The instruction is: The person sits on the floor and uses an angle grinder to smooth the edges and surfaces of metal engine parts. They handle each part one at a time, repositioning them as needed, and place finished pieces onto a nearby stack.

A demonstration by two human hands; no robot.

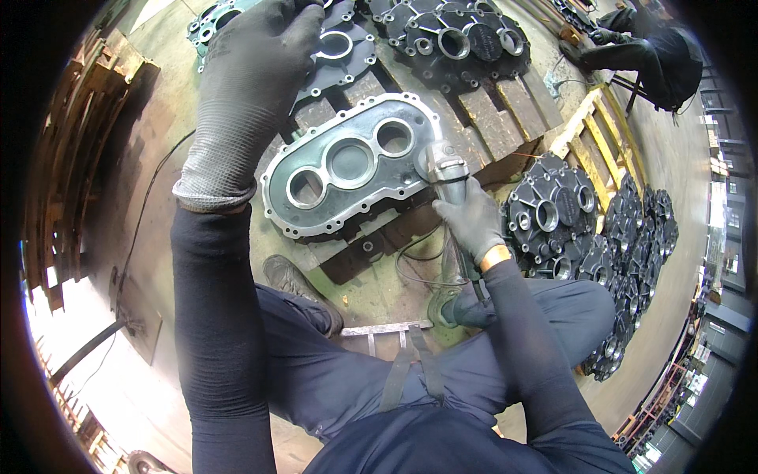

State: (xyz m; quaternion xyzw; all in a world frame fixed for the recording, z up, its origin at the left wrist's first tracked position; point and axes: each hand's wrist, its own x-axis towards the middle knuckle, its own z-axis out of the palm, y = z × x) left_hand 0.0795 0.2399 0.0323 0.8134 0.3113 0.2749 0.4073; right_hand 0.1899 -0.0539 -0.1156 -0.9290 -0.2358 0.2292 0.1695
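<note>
- Right hand point(472, 221), grey glove, is wrapped tight round the body of a grinder point(446, 170); the tool's head sits at the right edge of the metal cover plate point(347, 170), touching or just above it, can't tell which.
- Left hand point(253, 87), also grey-gloved, is raised close to the camera w/ fingers loosely curled, holding nothing; it hangs above the upper-left part of the scene, apart from the plate.
- Cover plate: oblong grey casting w/ three round bores in a row and small bolt holes all round the rim. It lies flat and tilted diagonally on a wooden pallet point(489, 110), in front of the person's knees.
- Grinder cable point(418, 265) loops on the floor below the plate, near the right wrist.
- More dark castings point(466, 35) lie on the pallet behind the plate; one teal-grey one point(343, 51) is partly hidden by the left hand.
- A second batch of black castings point(553, 213) is stacked to the right, running away along the floor beside a yellow pallet point(604, 130).
- Person wears dark blue trousers and long dark sleeves; one shoe point(296, 284) shows on the floor just below the plate.
- Another person point(655, 55) in dark clothes crouches at top right, well apart.
- Wooden slats point(75, 158) stacked along the left side.
</note>
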